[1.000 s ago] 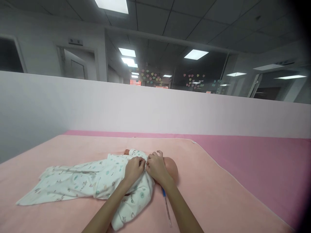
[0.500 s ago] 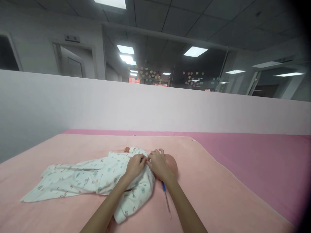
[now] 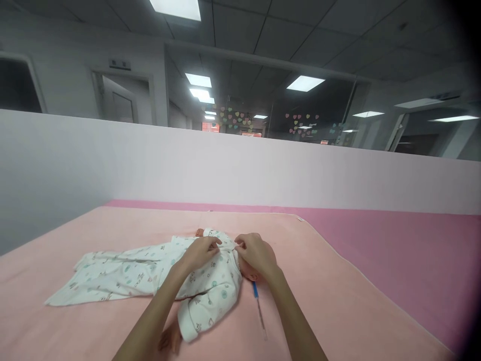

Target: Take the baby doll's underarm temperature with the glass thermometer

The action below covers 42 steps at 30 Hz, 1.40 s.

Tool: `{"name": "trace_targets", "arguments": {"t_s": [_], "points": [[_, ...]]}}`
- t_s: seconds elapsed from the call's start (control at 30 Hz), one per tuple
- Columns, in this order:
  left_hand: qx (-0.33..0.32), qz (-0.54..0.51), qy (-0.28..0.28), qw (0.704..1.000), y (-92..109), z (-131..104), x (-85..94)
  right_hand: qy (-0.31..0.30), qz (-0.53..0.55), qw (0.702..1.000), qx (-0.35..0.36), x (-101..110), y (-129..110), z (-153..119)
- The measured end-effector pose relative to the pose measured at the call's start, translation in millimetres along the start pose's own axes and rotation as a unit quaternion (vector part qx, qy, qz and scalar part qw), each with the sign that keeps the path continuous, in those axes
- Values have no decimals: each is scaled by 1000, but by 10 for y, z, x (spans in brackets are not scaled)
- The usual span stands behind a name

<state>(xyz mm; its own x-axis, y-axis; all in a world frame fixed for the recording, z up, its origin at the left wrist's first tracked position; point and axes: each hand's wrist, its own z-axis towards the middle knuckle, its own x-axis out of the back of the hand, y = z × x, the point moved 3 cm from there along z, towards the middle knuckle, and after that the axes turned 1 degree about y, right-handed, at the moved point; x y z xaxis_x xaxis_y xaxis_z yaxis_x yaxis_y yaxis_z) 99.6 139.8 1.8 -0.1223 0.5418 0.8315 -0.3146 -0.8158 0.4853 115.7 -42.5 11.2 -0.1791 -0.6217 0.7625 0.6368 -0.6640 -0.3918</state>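
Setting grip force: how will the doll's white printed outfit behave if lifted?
Likely floppy: the outfit's lower end lies in loose folds. Probably light for its size, as the cloth looks thin. A pull may well bring the doll along, since its arm pokes out of the near sleeve.

Doll point(image 3: 246, 271) lying, bald head point(image 3: 271, 251) toward three o'clock; white printed outfit point(image 3: 145, 273) on, hem point(image 3: 62, 297) spread toward nine, near sleeve point(image 3: 208, 311) toward seven.

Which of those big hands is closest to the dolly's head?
The right hand, which hides part of the doll's head; the left hand is over the patterned clothes.
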Motion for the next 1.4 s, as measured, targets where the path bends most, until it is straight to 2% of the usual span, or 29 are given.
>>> {"name": "trace_targets", "arguments": {"t_s": [0.07, 0.17, 0.3, 0.43, 0.63, 1.0, 1.17, 1.4], "points": [[6, 60, 11, 998, -30, -10, 43, -4, 12, 1000, 19, -59, -70, -9], [34, 124, 16, 992, -70, -16, 50, -28, 24, 998, 58, -274, -197, -8], [37, 92, 9, 995, -111, -11, 29, -2, 6, 998, 67, -576, -296, 18], [41, 30, -13, 999, -188, -4, 42, 36, -20, 998, 52, -726, -336, 28], [9, -67, -36, 997, -229, -11, 76, 63, -1, 997, 45, -797, -334, 29], [42, -194, -17, 980, -237, -3, 10, 144, 65, 987, 7, -880, -294, -16], [62, -210, -4, 976, -275, 14, -9, 188, 35, 981, -10, -890, -339, -25], [59, -194, 1, 979, -290, 30, -23, 206, -7, 978, -10, -957, -349, -24]]}}
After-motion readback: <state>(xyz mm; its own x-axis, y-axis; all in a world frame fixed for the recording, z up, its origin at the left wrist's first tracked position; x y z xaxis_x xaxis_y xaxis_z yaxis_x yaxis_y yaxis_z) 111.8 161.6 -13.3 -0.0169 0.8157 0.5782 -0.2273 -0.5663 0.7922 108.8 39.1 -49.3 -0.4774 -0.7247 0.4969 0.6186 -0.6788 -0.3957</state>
